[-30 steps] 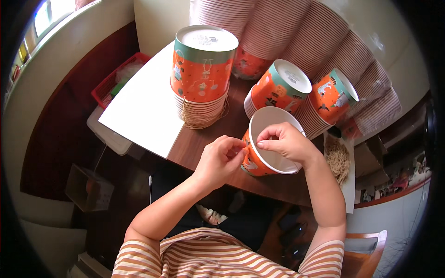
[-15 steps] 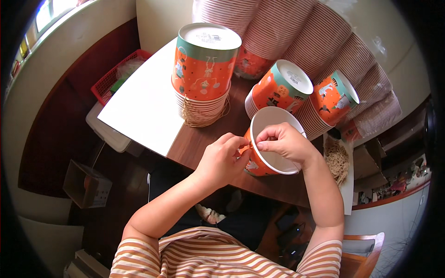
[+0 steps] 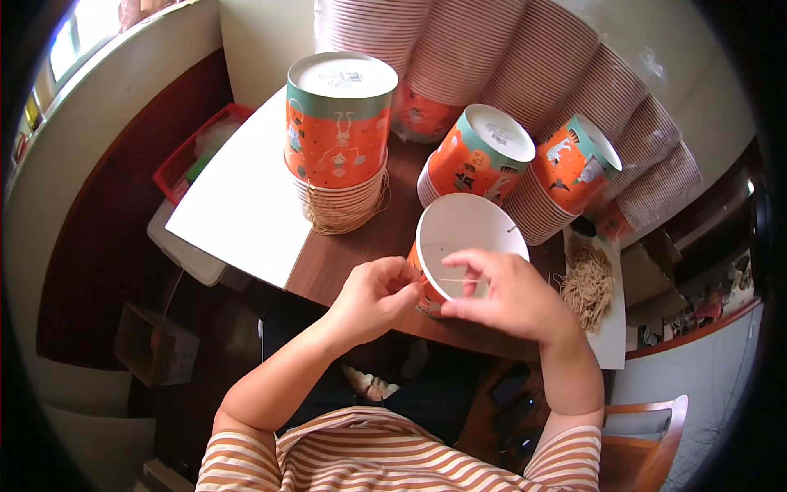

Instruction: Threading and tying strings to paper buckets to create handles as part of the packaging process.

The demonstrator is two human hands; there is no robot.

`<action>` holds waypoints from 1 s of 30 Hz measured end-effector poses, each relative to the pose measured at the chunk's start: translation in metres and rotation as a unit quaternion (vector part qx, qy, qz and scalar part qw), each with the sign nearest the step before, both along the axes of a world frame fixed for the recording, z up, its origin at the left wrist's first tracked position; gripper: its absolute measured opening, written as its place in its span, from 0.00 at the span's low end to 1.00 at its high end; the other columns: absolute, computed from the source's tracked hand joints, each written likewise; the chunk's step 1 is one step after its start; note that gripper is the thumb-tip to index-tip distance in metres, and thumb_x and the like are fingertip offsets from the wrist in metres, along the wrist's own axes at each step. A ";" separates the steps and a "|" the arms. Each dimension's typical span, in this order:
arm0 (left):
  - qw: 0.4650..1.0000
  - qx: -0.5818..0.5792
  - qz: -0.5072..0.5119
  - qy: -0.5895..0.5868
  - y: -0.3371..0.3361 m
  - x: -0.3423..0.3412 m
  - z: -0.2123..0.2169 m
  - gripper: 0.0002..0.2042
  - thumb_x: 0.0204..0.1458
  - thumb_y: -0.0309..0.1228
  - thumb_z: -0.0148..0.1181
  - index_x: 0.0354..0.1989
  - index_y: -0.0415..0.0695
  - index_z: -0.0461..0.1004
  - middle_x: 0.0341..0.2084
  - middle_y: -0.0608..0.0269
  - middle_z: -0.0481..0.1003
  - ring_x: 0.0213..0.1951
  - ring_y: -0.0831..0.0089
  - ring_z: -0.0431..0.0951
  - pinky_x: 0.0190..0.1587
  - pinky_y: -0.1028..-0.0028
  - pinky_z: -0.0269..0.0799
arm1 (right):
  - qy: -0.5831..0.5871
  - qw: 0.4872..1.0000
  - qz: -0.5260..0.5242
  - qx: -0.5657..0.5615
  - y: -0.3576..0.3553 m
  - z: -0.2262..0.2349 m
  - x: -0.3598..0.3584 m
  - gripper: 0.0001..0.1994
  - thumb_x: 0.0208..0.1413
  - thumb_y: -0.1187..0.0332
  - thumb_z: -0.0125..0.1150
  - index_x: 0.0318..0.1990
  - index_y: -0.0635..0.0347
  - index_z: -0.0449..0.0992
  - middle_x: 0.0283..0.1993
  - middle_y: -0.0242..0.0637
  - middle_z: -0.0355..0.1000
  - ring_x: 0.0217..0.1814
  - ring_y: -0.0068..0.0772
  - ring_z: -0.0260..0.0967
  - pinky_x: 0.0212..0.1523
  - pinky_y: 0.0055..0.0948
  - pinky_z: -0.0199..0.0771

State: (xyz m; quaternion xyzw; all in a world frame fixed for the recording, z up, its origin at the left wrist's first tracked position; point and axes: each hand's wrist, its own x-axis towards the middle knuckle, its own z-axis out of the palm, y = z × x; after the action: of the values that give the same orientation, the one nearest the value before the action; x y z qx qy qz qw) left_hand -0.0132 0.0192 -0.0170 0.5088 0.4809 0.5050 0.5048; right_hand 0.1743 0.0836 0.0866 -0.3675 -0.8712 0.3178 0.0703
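Note:
An orange and green paper bucket [image 3: 471, 217] with a white inside stands at the table's near edge, mouth up and tilted toward me. My left hand [image 3: 375, 297] is at its left wall, thumb and fingers pinched together just outside the rim; what they hold is hidden. Over the bucket's mouth, my right hand [image 3: 516, 295] has its thumb and fingers apart. A thin pale cord [image 3: 459, 280] runs from the left rim toward the right hand's fingers. Near the far rim, a small dark mark or hole shows in the bucket's wall.
An upside-down bucket stack [image 3: 338, 148] with loose cords around it stands at left. Two more stacks, one nearer [image 3: 475, 156] and one farther right [image 3: 578, 168], stand behind the bucket. A cord pile [image 3: 589, 287] lies at right. Wrapped stacks [image 3: 459, 57] line the back.
My right hand has opened out of its pinch at the rim and moved slightly down, showing the cord. My left hand remains at the rim. The whole view has shifted a little.

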 end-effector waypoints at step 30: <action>0.988 0.074 -0.027 -0.136 -0.010 0.025 0.015 0.05 0.56 0.21 0.55 0.40 0.35 0.73 0.35 0.62 0.77 0.39 0.77 0.76 0.45 0.77 0.71 | 0.128 0.947 0.030 0.293 -0.043 -0.018 0.030 0.08 0.42 0.78 0.65 0.31 0.61 0.74 0.28 0.38 0.68 0.28 0.41 0.68 0.28 0.34 0.70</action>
State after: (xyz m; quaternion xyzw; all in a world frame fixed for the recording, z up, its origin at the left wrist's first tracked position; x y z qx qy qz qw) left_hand 0.0117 0.0096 -0.0025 0.4842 0.3548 0.5899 0.5402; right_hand 0.2044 0.0405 0.0682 -0.2609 -0.9203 0.0950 0.2757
